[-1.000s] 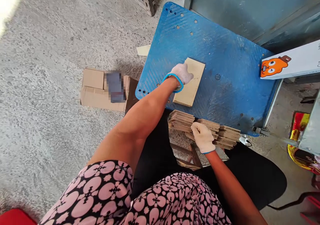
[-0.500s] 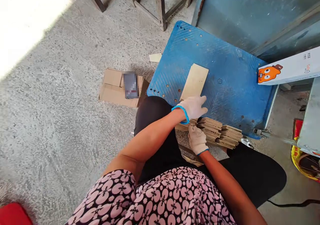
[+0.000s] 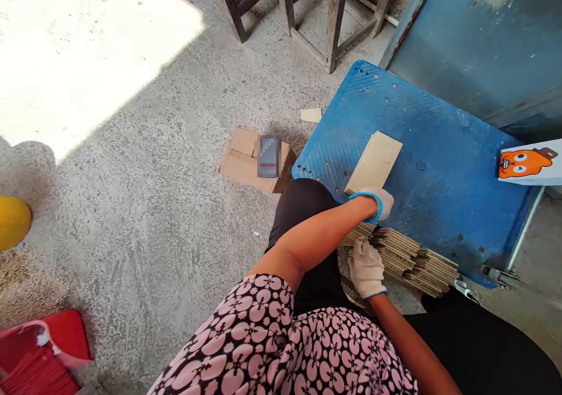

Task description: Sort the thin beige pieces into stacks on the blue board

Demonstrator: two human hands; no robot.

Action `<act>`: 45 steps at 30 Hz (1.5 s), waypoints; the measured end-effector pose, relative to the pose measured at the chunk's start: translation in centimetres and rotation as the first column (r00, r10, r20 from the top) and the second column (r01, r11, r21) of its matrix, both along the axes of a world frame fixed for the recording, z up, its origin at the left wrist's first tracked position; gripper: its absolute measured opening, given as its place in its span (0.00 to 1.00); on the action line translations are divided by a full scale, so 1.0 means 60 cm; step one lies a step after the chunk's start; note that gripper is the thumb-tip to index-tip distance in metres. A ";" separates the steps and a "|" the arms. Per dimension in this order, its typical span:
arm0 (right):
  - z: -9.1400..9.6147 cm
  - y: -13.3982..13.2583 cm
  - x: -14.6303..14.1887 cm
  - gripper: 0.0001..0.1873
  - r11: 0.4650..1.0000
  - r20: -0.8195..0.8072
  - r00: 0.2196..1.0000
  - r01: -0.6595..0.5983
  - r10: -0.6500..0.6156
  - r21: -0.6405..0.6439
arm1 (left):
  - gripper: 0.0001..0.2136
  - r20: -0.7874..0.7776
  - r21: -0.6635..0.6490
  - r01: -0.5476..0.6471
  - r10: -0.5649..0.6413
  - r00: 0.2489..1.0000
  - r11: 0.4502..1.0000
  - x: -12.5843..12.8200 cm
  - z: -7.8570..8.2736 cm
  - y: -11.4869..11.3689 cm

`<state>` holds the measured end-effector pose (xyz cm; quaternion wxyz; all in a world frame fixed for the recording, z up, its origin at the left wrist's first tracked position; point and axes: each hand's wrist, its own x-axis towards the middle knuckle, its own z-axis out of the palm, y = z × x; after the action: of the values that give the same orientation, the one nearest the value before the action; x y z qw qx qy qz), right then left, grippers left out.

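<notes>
A fanned stack of flat brown cardboard pieces (image 3: 413, 257) rests across my lap, at the near edge of a blue platform cart (image 3: 443, 149). My gloved left hand (image 3: 380, 203) is curled over the stack's far top corner, fingers closed on the uppermost pieces. My gloved right hand (image 3: 367, 268) grips the stack's near left end. On the cart just beyond my left hand lies a small pile of the same pieces (image 3: 376, 161), flat and untouched.
A small cardboard box (image 3: 246, 160) lies on the concrete floor left of the cart, with a loose scrap (image 3: 311, 114) behind it. Wooden stool legs (image 3: 330, 23) stand at the back. A white carton with an orange cartoon (image 3: 529, 164) overhangs the cart's right side. A red container (image 3: 41, 348) sits at lower left.
My left hand has left the pile on the cart and come back to the stack on my lap, closing on its top. The view has swung right and up.
</notes>
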<state>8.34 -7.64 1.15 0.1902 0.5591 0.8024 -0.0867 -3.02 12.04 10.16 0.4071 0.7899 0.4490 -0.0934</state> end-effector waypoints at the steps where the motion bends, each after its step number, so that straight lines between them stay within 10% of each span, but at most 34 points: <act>1: 0.001 0.000 0.000 0.29 1.000 -0.003 1.000 -0.007 0.007 0.006 | 0.15 -0.011 0.010 0.018 -0.017 1.000 1.000 -0.001 -0.001 0.003; 45: 0.014 0.020 -0.008 0.29 0.998 -0.050 0.999 -0.016 0.013 -0.058 | 0.20 -0.094 -0.059 0.042 -0.047 0.994 0.997 -0.011 0.000 0.032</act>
<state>7.86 -6.44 2.01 0.1872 0.5449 0.8081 -0.1225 -3.66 13.95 10.19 0.4054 0.7823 0.4475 -0.1529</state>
